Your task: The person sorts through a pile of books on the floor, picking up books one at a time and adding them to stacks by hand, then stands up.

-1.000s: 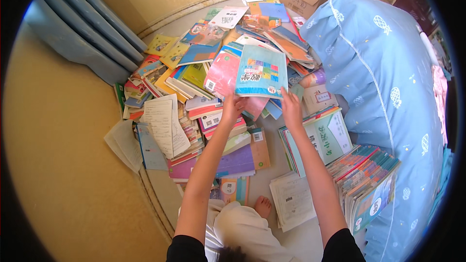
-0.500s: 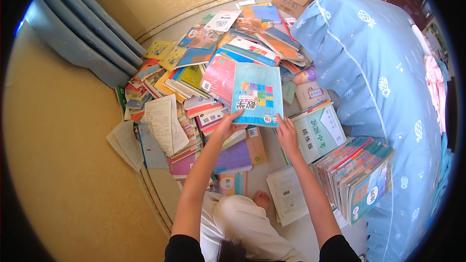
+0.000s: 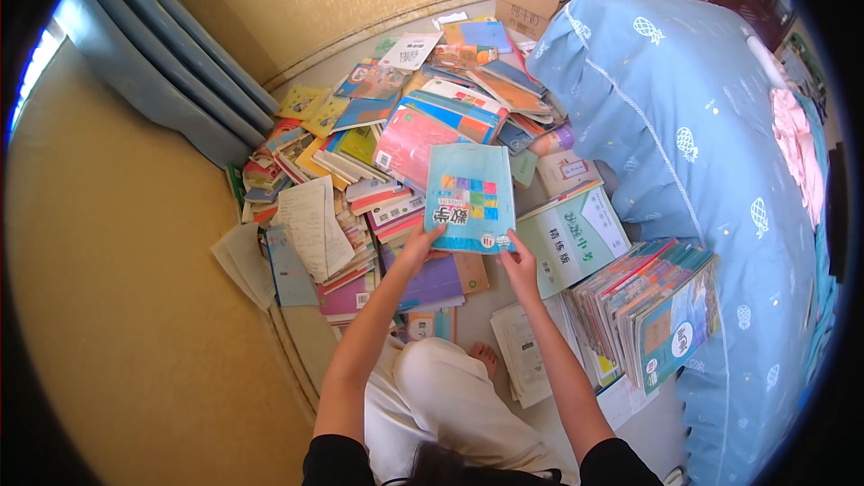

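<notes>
Both my hands hold a light-blue textbook (image 3: 468, 202) with a patch of coloured squares on its cover, its print upside down to me. My left hand (image 3: 421, 243) grips the lower left corner, thumb on the cover. My right hand (image 3: 518, 261) pinches the lower right corner. Under and beyond the book spreads a loose heap of books, with a pink book (image 3: 409, 139) just to its left. A green-and-white workbook (image 3: 576, 238) lies to the right of my right hand. Nearer me on the right, a leaning row of textbooks (image 3: 639, 306) stands on the floor.
Blue patterned bedding (image 3: 648, 117) hangs down along the right. Behind the heap stands an open cardboard box (image 3: 531, 0). A blue curtain (image 3: 171, 72) hangs at the left by the wall. Handwritten sheets (image 3: 315, 229) lie on the heap's left, and a paper booklet (image 3: 526, 351) by my foot.
The light-blue textbook and both hands sit slightly lower in the picture, still held by the same corners. The view has shifted a little.
</notes>
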Demonstrator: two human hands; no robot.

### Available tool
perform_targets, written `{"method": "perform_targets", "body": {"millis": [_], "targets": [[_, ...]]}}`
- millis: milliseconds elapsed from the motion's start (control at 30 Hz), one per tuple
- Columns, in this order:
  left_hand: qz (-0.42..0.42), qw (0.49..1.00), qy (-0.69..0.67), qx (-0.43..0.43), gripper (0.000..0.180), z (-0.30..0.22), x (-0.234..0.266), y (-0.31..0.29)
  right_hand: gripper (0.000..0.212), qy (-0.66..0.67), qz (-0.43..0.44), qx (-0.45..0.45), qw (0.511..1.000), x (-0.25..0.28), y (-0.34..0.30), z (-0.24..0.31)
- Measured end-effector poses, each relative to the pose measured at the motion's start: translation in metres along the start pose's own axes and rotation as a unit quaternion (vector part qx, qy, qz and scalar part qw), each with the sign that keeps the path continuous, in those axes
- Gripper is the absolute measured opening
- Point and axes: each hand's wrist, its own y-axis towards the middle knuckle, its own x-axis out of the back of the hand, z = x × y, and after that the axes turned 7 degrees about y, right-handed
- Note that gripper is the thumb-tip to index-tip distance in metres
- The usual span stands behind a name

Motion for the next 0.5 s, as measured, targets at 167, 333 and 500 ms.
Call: {"method": "perform_targets", "body": {"millis": [167,333,500], "targets": [[-0.013,0.999,-0.029,-0.019,0.037,0.007,-0.005,-0.021,0.038,-0.022,-0.012,-0.017,1.0,0.0,-0.017,0.012],[0.002,0.998,-0.052,-0.042,0.035,-0.002,-0.017,-0.063,0.048,0.052,-0.022,0.007,0.998,0.001,-0.044,0.025],[0.009,0.998,-0.024,-0.059,0.034,-0.006,-0.028,-0.107,0.057,0.102,-0.034,-0.064,0.992,0.006,-0.09,0.047]]}}
